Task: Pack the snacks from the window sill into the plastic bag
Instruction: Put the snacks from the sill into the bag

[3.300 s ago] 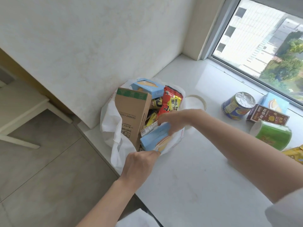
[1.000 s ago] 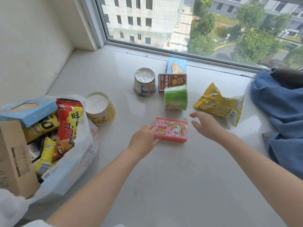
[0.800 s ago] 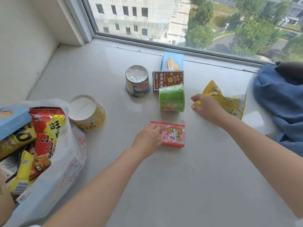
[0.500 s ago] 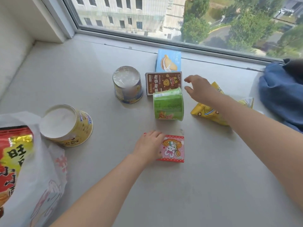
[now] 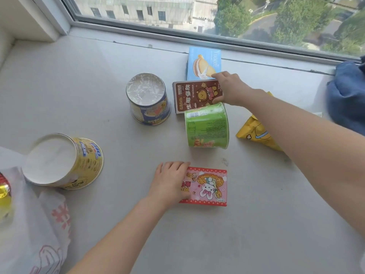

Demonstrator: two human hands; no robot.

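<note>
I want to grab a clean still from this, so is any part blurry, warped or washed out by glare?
Head view: daylight from the window is even; the brown box and pink box print is legible; the blue cloth at the right edge is smeared; wide-angle bends the window frame; no harsh glare.

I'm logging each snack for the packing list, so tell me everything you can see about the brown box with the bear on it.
The brown box is a flat rectangular carton, seemingly printed cardboard, with a cartoon bear, biscuit pictures, white lettering and the word BEERUS. It looks closed and lies on the window sill, between the blue-and-white tub and the right hand, whose fingers grip its right end. The green tub overlaps its near edge; the light blue box lies just behind.
</note>
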